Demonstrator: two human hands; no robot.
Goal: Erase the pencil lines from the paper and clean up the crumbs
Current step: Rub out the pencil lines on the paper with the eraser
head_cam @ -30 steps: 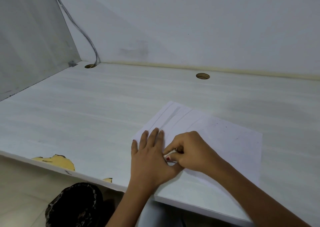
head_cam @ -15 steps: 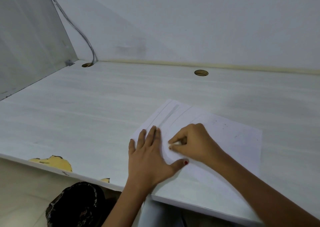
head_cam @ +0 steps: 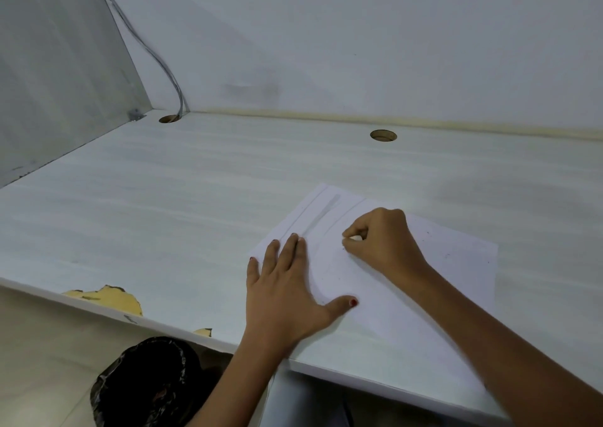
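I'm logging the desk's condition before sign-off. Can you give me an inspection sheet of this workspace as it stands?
Surface: white wood-grain desk; a chip on its front edge bares a yellow core.
Job's things: paper lies angled on the desk; grey pencil lines show near its far corner; a small white eraser is on the sheet.
Clutter: dark specks on the paper, likely crumbs.
Grippers: left hand presses flat on the paper; right hand pinches the eraser.
Cables: grey cable runs down the corner into the left hole; nothing seen through the second hole.
Surroundings: white wall, side panel, black-lined bin below the desk edge.
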